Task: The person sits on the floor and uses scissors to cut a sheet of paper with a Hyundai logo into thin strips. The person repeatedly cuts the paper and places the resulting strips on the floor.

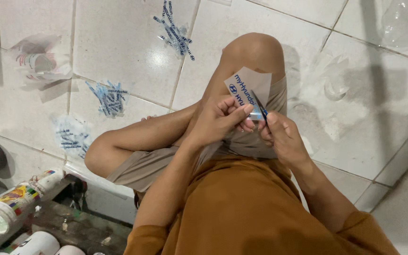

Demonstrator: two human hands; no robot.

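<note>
Sitting on a white tiled floor, a person is seen from above, with 1 knee raised and the other leg folded to the side. A small see-through sticker sheet with blue print is held up just in front of the raised knee. The sheet is pinched by the left hand, with the thumb and fingers closed on its lower edge. A thin dark tool is gripped by the right hand, and its tip is laid against the sheet. It cannot be told what kind of tool it is. The 2 hands are close together and nearly touching.

An orange shirt and tan shorts are worn by the person.

3 small heaps of blue-printed strips are spread on the tiles: 1 heap near the top, 1 heap to the left of the folded leg, and 1 paler heap below that. A crumpled clear bag is seen at the far left. Another crumpled piece of clear plastic is lying to the right of the knee.

At the bottom left, several white bottles with bright labels are lying on their sides on a dark, dirty board.
</note>
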